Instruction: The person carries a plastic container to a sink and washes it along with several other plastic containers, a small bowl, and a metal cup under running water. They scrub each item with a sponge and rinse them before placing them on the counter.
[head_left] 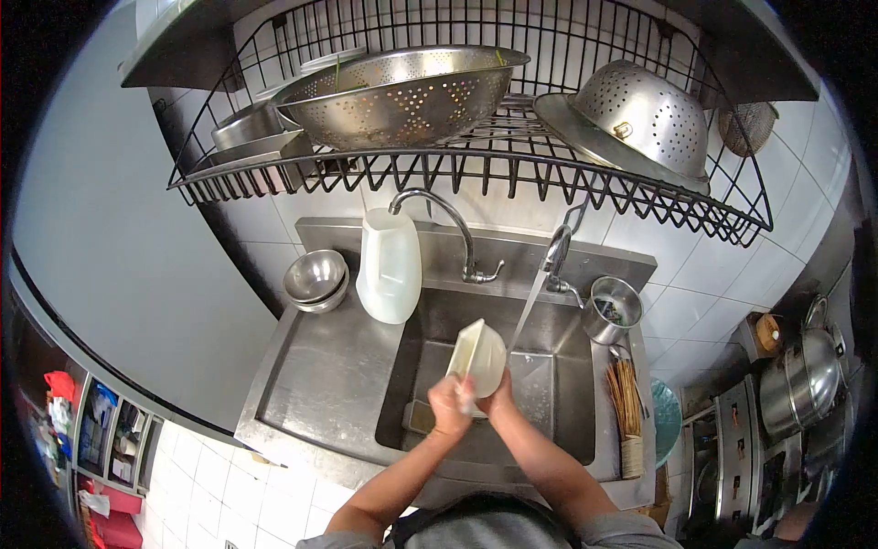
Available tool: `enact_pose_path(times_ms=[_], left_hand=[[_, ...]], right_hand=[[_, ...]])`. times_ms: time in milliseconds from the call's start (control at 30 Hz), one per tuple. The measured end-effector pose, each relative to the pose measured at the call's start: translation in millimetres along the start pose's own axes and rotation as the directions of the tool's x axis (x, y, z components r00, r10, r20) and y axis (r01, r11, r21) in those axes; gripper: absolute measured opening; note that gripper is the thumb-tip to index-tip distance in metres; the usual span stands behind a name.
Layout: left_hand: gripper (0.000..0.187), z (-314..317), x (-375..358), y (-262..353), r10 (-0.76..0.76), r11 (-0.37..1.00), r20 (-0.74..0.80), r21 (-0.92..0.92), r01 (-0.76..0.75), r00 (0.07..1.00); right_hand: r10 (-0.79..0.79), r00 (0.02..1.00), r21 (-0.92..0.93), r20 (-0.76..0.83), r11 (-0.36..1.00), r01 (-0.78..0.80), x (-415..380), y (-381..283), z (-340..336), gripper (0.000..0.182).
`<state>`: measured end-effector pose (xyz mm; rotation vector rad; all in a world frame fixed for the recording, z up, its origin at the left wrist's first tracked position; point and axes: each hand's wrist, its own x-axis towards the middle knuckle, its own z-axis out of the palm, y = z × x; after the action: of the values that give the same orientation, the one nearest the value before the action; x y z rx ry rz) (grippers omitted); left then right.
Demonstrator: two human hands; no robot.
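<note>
Over the sink basin (549, 380), my hands have a cream, translucent plastic container (485, 357) with an angular, pointed rim, tilted with its open side toward the left. My left hand (450, 404) is closed at its near end, the fingers slightly blurred by motion. Supporting its right side from below is my right hand (498, 399), the fingers partly hidden behind it. A stream of water falls from the right tap (555, 252) just beside the container. Whatever lies inside the container near my left fingers cannot be made out.
A large translucent jug (389, 274) stands under the left tap (469, 242), beside stacked metal bowls (315, 279). Right of the basin are a metal pot (613, 309) and a bundle of sticks (625, 403). Overhead, a black wire rack (457, 163) carries colanders (402, 96).
</note>
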<state>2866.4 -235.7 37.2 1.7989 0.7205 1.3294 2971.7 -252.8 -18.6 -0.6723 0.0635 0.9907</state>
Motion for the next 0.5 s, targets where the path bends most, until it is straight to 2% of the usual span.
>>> enact_pose_path(times_ms=[33, 67, 200, 233, 267, 333, 400, 433, 467, 500], left_hand=[[0.034, 4.9, -2.3, -0.1, 0.206, 0.974, -0.008, 0.103, -0.204, 0.979], [0.032, 7.6, -2.4, -1.1, 0.405, 0.894, 0.008, 0.205, -0.398, 0.914], [0.027, -5.5, 0.0, -0.8, 0.359, 0.843, 0.253, 0.325, -0.428, 0.898], [0.026, -14.1, 2.9, -8.6, 0.359, 0.821, 0.285, 0.356, -0.446, 0.889], [0.026, -23.6, 3.8, -18.3, 0.355, 0.799, 0.318, 0.384, -0.462, 0.879], [0.026, -45.4, 1.1, -51.0, 0.255, 0.862, 0.058, 0.438, -0.254, 0.965], [0.026, -91.5, 11.2, -62.1, 0.306, 0.675, 0.186, 0.649, -0.350, 0.934], [0.026, -110.7, 13.1, -73.2, 0.315, 0.646, 0.183, 0.677, -0.352, 0.931], [0.025, -127.2, 15.0, -83.1, 0.326, 0.614, 0.176, 0.708, -0.349, 0.929], [0.026, -142.1, 18.8, -85.9, 0.222, 0.582, 0.219, 0.752, -0.310, 0.950]], right_hand=[[0.021, 1.000, -0.040, 0.023, 0.999, -0.020, -4.3, 6.9, -5.1, 0.039], [0.042, 0.998, -0.078, 0.046, 0.996, -0.038, -6.7, 13.2, -8.6, 0.041], [0.233, 0.972, 0.036, 0.020, 0.972, -0.233, -25.5, 25.7, -13.1, 0.038], [0.304, 0.947, 0.032, -0.107, 0.953, -0.302, -34.2, 23.2, -7.2, 0.035], [0.314, 0.947, -0.110, -0.058, 0.941, -0.319, -33.2, 17.2, -8.4, 0.035], [0.340, 0.940, -0.375, 0.025, 0.875, -0.306, -26.7, -9.2, -14.9, 0.037], [0.168, 0.982, -0.462, -0.091, 0.866, -0.191, -17.6, -47.9, -23.1, 0.034], [0.115, 0.993, -0.374, -0.028, 0.920, -0.117, -19.8, -78.4, -24.1, 0.030], [-0.105, 0.988, -0.430, -0.115, 0.902, 0.046, 3.1, -97.9, -46.4, 0.022], [-0.268, 0.955, -0.437, -0.129, 0.880, 0.187, 9.7, -128.9, -47.2, 0.016]])
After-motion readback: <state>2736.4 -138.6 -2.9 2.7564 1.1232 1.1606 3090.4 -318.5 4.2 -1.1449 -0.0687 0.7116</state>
